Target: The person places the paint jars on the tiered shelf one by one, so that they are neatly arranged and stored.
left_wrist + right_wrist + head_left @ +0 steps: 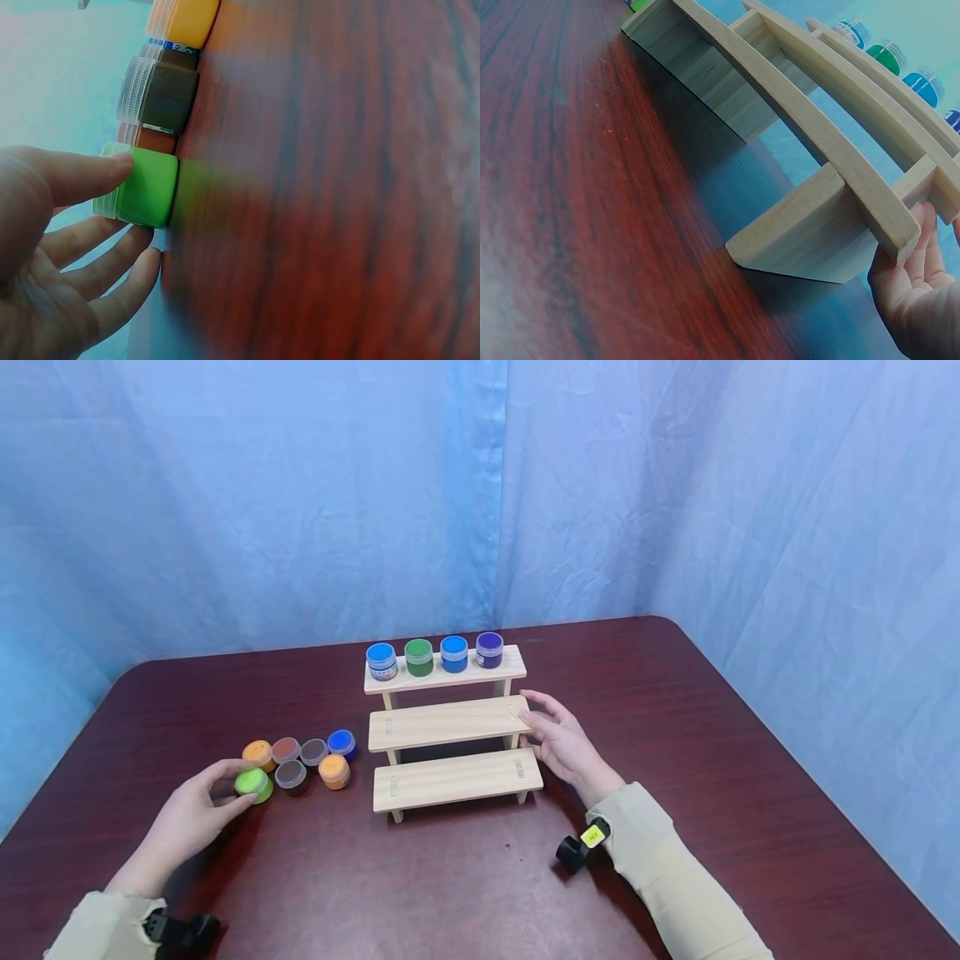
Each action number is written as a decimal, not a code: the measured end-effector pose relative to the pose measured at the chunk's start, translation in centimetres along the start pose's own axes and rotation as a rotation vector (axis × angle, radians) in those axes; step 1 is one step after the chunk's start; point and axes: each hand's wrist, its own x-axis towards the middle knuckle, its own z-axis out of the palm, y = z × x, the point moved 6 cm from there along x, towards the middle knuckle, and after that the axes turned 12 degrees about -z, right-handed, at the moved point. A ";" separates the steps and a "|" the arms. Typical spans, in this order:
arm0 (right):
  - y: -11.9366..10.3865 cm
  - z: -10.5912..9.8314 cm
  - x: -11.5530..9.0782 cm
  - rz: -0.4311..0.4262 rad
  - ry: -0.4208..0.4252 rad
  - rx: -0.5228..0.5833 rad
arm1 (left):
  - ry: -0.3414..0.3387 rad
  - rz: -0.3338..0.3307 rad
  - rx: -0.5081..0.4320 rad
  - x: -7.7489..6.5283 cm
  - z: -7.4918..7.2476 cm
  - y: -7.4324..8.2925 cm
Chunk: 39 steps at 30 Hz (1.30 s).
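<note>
My left hand (197, 810) pinches a light green paint pot (254, 784) between thumb and fingers. In the left wrist view the thumb lies on the side of that green pot (147, 187), which stands on the table. My right hand (564, 745) holds the right end of the middle step of a three-step wooden display stand (450, 724). From the right wrist, the fingers of this hand (922, 300) reach behind the stand's side support. Along the top step stand a light blue pot (381, 661), a green pot (419, 657), another blue pot (453, 654) and a purple pot (490, 650).
Beside the green pot cluster two orange pots (334, 772), a reddish-brown pot (286, 751), two dark pots (291, 777) and a deep blue pot (342, 744). All sit on a dark red wooden table (360, 893). Light blue curtains (300, 510) hang behind it.
</note>
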 end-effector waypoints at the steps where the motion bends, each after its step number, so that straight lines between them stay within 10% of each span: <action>1: 0.0 0.0 0.0 0.001 0.001 0.001 | 0.001 0.001 0.000 0.0 0.0 0.0; 39: 0.0 0.0 0.0 0.015 0.003 -0.018 | 0.218 0.031 -0.028 -0.4 -2.7 0.3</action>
